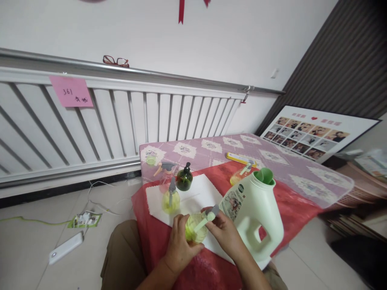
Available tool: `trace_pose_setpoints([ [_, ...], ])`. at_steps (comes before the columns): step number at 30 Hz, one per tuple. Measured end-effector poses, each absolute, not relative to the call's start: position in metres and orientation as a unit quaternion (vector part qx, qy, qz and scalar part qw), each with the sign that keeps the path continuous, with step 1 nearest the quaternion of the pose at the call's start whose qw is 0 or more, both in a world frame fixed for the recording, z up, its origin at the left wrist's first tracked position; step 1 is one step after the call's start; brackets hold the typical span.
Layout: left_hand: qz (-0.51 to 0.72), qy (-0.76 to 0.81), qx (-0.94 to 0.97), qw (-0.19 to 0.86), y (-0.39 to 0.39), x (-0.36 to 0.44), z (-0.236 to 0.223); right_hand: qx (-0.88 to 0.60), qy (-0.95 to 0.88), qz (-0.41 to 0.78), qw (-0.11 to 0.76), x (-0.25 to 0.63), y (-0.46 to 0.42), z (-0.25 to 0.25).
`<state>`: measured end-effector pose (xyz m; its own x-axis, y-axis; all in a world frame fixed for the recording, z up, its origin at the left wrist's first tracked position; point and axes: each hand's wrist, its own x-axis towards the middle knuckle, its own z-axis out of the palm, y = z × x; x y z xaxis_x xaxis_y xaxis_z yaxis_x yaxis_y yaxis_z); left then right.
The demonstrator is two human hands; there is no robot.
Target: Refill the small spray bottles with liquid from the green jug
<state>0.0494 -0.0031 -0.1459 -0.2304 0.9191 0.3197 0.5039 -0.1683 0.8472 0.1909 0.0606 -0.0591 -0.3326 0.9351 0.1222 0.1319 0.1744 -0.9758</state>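
Observation:
My left hand [179, 246] is wrapped round the body of a clear spray bottle [193, 230] with yellow liquid in it. With its fingers, my right hand [225, 232] grips the bottle's grey and pale-green spray head [208, 219] from the right. The bottle is tilted; whether its head is fully seated cannot be made out. Just beyond stand a yellow-liquid spray bottle [171, 202], a pinkish spray bottle [165, 182] and a dark green pump bottle [184, 179]. Close to my right hand is a large pale-green detergent jug [273, 213], a green cup-like piece [263, 176] in its mouth.
A white sheet [208, 186] lies on a red cloth [287, 199] over a patterned table [205, 155]. Behind the jug are another spray bottle [237, 177] and a yellow box [240, 159]. A radiator [154, 114] lines the wall. A power strip [85, 219] lies on the floor at left.

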Motion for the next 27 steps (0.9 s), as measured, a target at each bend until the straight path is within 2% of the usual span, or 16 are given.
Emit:
trace_pose_setpoints([
  [9, 0.508, 0.604, 0.579, 0.205, -0.003, 0.051, -0.148, -0.47, -0.601, 0.447, 0.467, 0.174, 0.057, -0.074],
  [16, 0.505, 0.615, 0.57, 0.205, -0.002, 0.052, -0.145, -0.407, -0.579, 0.538, 0.458, 0.181, 0.049, -0.064],
  [19, 0.497, 0.616, 0.573, 0.212, -0.001, 0.052, -0.147, -0.425, -0.588, 0.525, 0.445, 0.181, 0.05, -0.064],
  [27, 0.495, 0.62, 0.574, 0.203, -0.001, 0.052, -0.153, -0.412, -0.582, 0.506, 0.486, 0.17, 0.054, -0.06],
])
